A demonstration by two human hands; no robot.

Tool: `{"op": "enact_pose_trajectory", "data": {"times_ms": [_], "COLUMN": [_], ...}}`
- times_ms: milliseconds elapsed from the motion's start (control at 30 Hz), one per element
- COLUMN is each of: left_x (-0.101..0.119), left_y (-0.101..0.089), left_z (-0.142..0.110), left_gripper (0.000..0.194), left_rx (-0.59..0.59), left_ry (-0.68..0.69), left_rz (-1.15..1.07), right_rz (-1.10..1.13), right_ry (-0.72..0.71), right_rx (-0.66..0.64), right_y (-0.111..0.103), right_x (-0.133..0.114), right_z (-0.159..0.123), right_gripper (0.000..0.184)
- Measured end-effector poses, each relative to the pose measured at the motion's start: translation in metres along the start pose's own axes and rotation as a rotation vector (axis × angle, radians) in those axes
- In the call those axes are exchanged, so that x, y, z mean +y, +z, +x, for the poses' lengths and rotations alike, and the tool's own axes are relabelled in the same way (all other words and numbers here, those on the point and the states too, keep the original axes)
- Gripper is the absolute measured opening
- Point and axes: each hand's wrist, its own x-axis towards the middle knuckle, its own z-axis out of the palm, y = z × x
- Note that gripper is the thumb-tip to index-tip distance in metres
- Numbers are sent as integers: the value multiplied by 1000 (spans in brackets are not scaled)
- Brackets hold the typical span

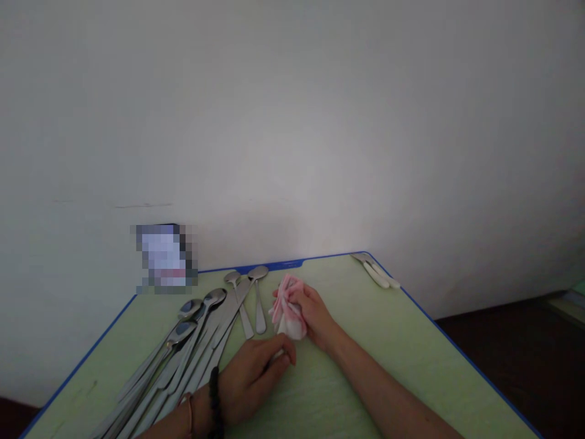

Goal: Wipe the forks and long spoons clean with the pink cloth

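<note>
A crumpled pink and white cloth (287,311) is bunched in my right hand (313,314), fingers closed round it and thumb on top. Just below and left of the cloth is my left hand (258,375), its fingers curled and thumb against the forefinger; anything between them is hidden. The left wrist wears dark beads and a thin band. Left of my hands lie a small spoon (242,311) and another spoon (260,305). Beside them is a pile of long-handled metal spoons (214,299) and knives (219,332), partly covered by my left arm.
The pale green table (365,341) has a blue edge and stands against a grey-white wall (320,152). At the far right corner lie white-handled utensils (377,272) with metal ends. A blurred-out device with a lit screen (163,256) leans at the far left corner.
</note>
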Motion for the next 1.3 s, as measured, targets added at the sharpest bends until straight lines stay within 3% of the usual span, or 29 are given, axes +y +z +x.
{"op": "enact_pose_trajectory", "data": {"times_ms": [467, 700, 833, 933, 1167, 1300], "left_x": [-1, -4, -7, -10, -22, -22], "left_y": [0, 2, 5, 9, 17, 15], "left_z": [1, -3, -3, 0, 11, 14], "left_gripper": [24, 30, 29, 28, 33, 32], "left_rx": [28, 43, 39, 72, 274, 245], "left_ry": [12, -24, -25, -28, -116, -185], "left_rz": [-22, -341, -364, -411, -639, -565], "right_rz": [29, 168, 218, 191, 189, 188], "right_ry": [16, 52, 84, 84, 23, 7], "right_rx": [34, 72, 46, 22, 23, -11], "right_y": [6, 3, 3, 5, 5, 2], "right_x": [-5, -6, -6, -7, -9, -10], "right_z": [-4, 2, 3, 0, 0, 1], "right_gripper": [16, 21, 24, 23, 27, 31]}}
